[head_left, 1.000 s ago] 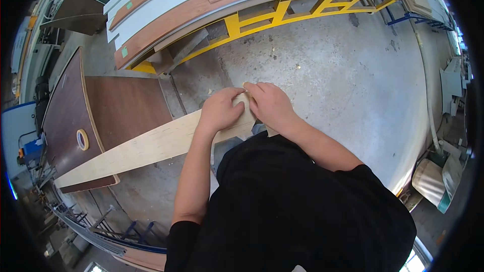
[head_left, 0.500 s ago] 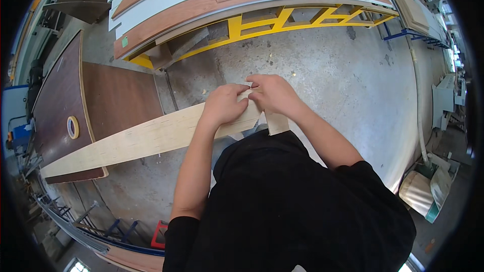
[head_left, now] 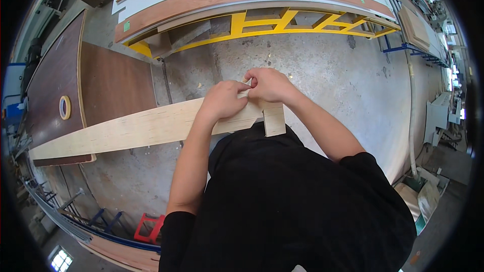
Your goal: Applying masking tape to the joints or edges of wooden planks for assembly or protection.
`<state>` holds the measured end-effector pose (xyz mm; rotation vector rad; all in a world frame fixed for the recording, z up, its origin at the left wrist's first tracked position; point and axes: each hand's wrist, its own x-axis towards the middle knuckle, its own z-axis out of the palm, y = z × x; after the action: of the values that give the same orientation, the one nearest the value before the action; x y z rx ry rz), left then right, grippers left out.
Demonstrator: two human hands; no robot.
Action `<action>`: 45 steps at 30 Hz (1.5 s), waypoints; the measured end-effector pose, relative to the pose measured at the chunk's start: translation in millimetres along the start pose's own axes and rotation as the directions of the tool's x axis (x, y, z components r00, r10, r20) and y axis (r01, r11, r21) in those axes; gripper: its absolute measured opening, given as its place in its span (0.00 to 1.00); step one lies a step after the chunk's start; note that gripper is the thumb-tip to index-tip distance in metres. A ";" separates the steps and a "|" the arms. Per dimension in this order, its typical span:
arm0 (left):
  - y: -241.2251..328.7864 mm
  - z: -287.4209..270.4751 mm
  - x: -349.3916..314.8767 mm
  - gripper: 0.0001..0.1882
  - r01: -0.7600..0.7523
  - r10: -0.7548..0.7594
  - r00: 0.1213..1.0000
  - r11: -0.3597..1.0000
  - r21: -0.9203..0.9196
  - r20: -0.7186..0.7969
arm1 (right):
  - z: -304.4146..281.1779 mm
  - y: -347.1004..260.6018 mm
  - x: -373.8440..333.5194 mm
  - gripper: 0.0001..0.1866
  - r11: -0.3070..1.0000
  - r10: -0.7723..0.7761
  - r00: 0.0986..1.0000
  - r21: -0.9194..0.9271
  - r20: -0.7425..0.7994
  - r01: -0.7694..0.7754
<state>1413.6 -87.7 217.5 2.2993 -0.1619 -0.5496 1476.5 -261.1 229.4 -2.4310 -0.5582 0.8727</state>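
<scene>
A long, pale wooden board point(head_left: 131, 127) stretches from the dark panel on the left to in front of my body. My left hand point(head_left: 223, 100) is closed over the board near its right end, its thumb and fingertips at the far edge. Against it, my right hand point(head_left: 269, 86) pinches at that same edge, thumb and index finger curled together. Whatever sits between those fingertips is too small to make out. A short pale wooden piece point(head_left: 274, 121) juts toward me from below my right hand, at an angle to the board; the hand hides how the two meet.
Ahead stands a yellow frame point(head_left: 237, 24) stacked with white and reddish-brown boards point(head_left: 176, 7). A roll of tape point(head_left: 65, 107) lies on the dark brown panel point(head_left: 50, 80) at left. A red stool-like object point(head_left: 148, 227) is at lower left, a bin of scraps point(head_left: 423, 196) at right.
My right index finger has curled in from a straighter pose, and the fingertips of both hands have drawn together at the board's far edge. The board's left end appears slightly higher in view.
</scene>
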 end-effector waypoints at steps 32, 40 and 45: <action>0.4 -5.7 -4.9 0.21 0.005 -0.005 0.999 1.000 -0.009 0.037 | -15.7 24.8 11.4 0.27 0.968 -0.196 0.956 0.202 0.220 0.152; -3.4 0.6 -4.0 0.21 -0.050 0.050 0.998 0.999 -0.006 -0.030 | -20.6 11.3 -4.5 0.23 0.981 -0.171 0.976 0.112 0.137 0.156; -6.9 2.2 -4.2 0.20 -0.035 0.035 0.999 0.999 -0.016 -0.023 | -15.3 10.1 -7.8 0.24 0.967 -0.244 0.969 -0.070 0.027 0.246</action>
<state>1408.6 -83.0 212.7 2.2812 -0.1853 -0.5048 1483.3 -277.9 237.6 -2.3540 -0.8904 0.7833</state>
